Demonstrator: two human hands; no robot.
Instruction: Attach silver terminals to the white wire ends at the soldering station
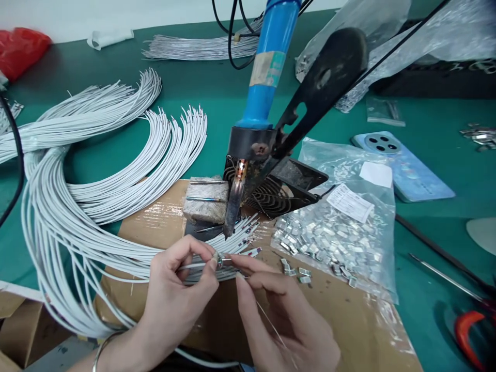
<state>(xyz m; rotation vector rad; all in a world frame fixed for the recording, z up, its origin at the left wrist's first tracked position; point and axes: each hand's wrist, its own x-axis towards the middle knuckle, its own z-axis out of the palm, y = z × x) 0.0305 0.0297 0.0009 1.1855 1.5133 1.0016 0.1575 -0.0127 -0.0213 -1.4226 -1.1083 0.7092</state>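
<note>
My left hand (176,289) pinches a white cable close to its end, where a small metal connector (225,262) sticks out to the right. My right hand (289,310) is closed on a thin solder wire (273,325) that trails down past the palm. Its index finger reaches to the connector; whether it touches is hard to see. Just above both hands is the dark tip of a soldering iron (232,212), with a blue handle, fixed in a black stand (318,88). Behind my fingers, a bundle of white cables (127,253) lies with stripped ends to the right.
Cardboard (349,330) covers part of the green table (217,93). A plastic bag of metal connectors (329,237), several loose connectors (304,274) and a phone (411,170) lie right. A sponge block (205,201) and black fan (287,186) stand near the tip. Red-handled scissors (467,330) lie lower right.
</note>
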